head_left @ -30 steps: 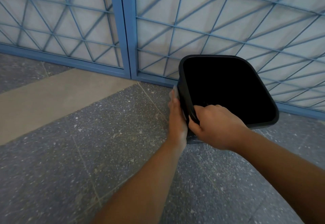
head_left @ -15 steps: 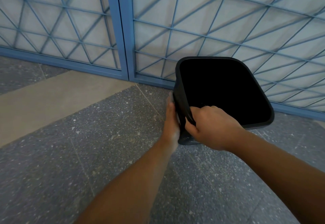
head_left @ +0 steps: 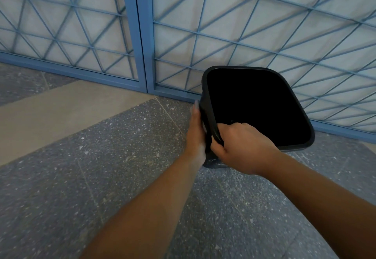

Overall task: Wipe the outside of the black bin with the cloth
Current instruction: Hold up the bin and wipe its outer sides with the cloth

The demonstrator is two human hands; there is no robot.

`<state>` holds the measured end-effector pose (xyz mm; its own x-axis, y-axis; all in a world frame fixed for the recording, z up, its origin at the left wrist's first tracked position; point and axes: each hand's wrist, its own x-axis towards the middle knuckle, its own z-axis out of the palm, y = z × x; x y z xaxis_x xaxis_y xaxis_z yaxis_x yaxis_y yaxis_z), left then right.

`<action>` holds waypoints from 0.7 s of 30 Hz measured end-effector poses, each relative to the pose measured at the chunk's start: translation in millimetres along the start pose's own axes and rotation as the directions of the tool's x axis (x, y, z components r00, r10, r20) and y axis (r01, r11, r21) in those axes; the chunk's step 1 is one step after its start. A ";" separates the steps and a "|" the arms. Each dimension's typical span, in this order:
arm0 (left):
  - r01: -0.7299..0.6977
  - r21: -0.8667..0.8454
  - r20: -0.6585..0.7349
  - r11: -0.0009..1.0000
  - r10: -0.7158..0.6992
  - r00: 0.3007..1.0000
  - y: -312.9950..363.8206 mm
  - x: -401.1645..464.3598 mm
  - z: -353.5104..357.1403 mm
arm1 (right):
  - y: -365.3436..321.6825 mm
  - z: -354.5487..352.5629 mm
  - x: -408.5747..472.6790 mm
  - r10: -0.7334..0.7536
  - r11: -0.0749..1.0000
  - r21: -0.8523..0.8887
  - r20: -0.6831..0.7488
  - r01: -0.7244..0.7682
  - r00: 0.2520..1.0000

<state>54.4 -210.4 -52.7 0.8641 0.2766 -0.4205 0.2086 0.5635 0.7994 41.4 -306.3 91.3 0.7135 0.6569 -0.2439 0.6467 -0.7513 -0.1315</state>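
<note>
The black bin (head_left: 244,68) stands tilted on the floor in front of the blue grille, its open mouth facing me. My right hand (head_left: 242,149) grips the near left corner of its rim, fingers curled over the edge. My left hand (head_left: 196,134) lies flat with straight fingers along the bin's outer left wall. The cloth (head_left: 204,125) is pressed under that palm against the wall, and only a pale sliver of it shows between hand and bin.
A blue metal grille with pale panels (head_left: 223,35) runs across the back, its post (head_left: 140,35) left of the bin. Grey speckled floor tiles (head_left: 101,167) lie to the left and near me, with a beige strip (head_left: 61,108) beyond.
My left hand slid a little back towards me along the bin's left wall, then forward again. The right hand kept its grip on the rim, and the bin barely shifted.
</note>
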 end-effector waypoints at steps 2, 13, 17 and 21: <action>-0.055 0.055 0.023 0.997 0.054 0.998 -6.0 -9.5 -0.5 | 0.6 0.6 0.8 -0.005 1.000 0.002 -0.001 0.005 1.000; 0.004 -0.038 0.020 0.999 -0.004 1.000 12.5 -15.8 0.7 | 0.3 3.1 3.2 0.004 1.000 0.011 -0.020 -0.004 1.000; 0.051 -0.029 0.049 0.998 -0.049 0.998 -11.3 -15.7 -10.9 | -1.1 0.2 1.1 0.005 1.000 -0.006 0.002 -0.005 1.000; 0.008 -0.026 0.020 1.000 -0.007 1.000 0.7 -9.0 -4.5 | -1.9 0.3 1.6 0.006 1.000 -0.009 -0.009 -0.006 1.000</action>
<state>44.7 -209.0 -50.3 0.8714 0.2570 -0.4178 0.2034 0.5856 0.7847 41.2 -303.9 90.9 0.7199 0.6528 -0.2359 0.6446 -0.7548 -0.1217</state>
